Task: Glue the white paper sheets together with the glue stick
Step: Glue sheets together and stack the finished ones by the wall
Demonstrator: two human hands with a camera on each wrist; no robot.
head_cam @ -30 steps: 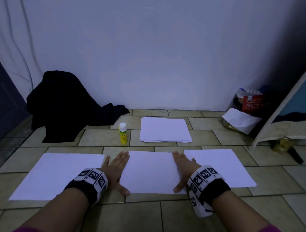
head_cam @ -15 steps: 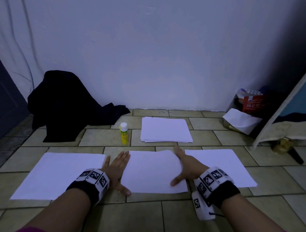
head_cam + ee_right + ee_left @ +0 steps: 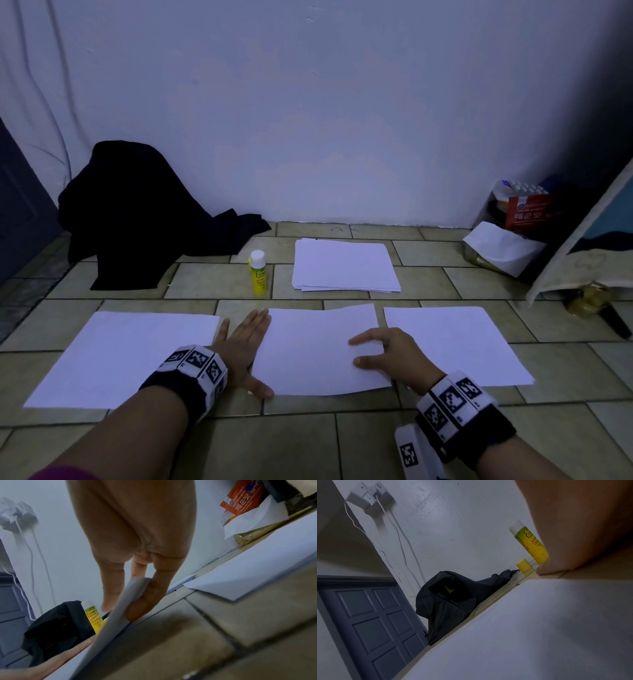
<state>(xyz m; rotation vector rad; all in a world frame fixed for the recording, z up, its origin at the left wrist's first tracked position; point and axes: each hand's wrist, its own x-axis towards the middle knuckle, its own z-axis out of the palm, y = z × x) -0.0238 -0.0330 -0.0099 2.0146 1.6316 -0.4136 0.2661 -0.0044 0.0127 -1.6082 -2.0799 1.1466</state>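
Observation:
Three white sheets lie side by side on the tiled floor: a left sheet (image 3: 126,356), a middle sheet (image 3: 308,349) and a right sheet (image 3: 455,342). My left hand (image 3: 245,346) lies flat on the floor along the middle sheet's left edge, fingers straight, thumb at its near corner. My right hand (image 3: 387,353) pinches the middle sheet's right edge; in the right wrist view that edge (image 3: 118,608) curls up between thumb and fingers. The yellow glue stick (image 3: 257,274) stands capped behind the sheets, untouched. A paper stack (image 3: 342,265) lies to its right.
A black cloth (image 3: 137,212) is heaped against the wall at the back left, beside a dark door (image 3: 20,205). At the back right sit a red box (image 3: 527,212), a white bag (image 3: 503,246) and a leaning board (image 3: 589,246). A small yellow cap (image 3: 523,565) sits near the glue stick.
My right hand, flat on the middle sheet's right edge before, has curled and now pinches that edge, raising it a little. My left hand has stayed in place.

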